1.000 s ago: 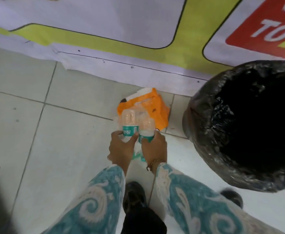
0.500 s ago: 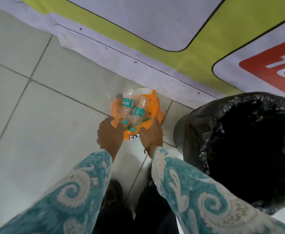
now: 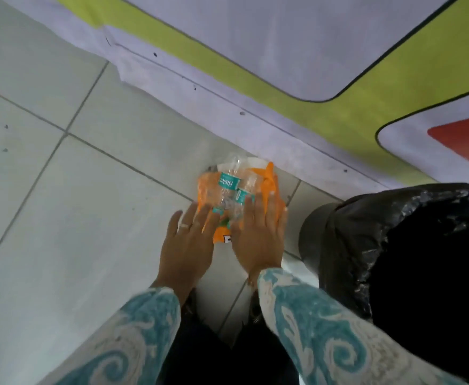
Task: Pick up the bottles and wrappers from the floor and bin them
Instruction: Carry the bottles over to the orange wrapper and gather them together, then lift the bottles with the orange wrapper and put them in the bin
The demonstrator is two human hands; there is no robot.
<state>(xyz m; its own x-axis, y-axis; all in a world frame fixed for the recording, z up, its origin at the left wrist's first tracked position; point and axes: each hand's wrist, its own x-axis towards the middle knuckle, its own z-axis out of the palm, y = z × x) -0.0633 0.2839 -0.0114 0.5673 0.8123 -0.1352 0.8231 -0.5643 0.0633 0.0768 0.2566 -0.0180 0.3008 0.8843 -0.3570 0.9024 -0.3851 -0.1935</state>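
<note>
We found two clear crushed plastic water bottles with teal labels [image 3: 229,190] lying side by side on top of a crumpled orange plastic wrapper [image 3: 269,184], all on the pale tiled floor [image 3: 69,218] just beside the edge of a white and lime-green printed banner [image 3: 255,65]. The round bin lined with a black plastic bag [image 3: 411,262] stood near the pile, to its right, mouth open.

Handling, as we judged it: the bottles looked empty and partly collapsed, so light, springy and smooth enough to squirt out of a loose pinch. The wrapper looked thin, soft and limp, with no stiffness of its own. We reckoned the best hold was to scoop from both sides under the wrapper, so that it cradled the bottles, rather than grasping the bottle bodies singly.

Hands: our left hand [image 3: 186,245] was spread wide, palm down, fingers extended, its tips reaching the near left edge of the pile; it gripped nothing. Our right hand [image 3: 258,237] was likewise flat and open, fingers lying over the right part of the wrapper and beside the nearer bottle. Whether the fingertips actually pressed on the plastic we could not tell. Neither hand had closed on anything; nothing was yet lifted.
</note>
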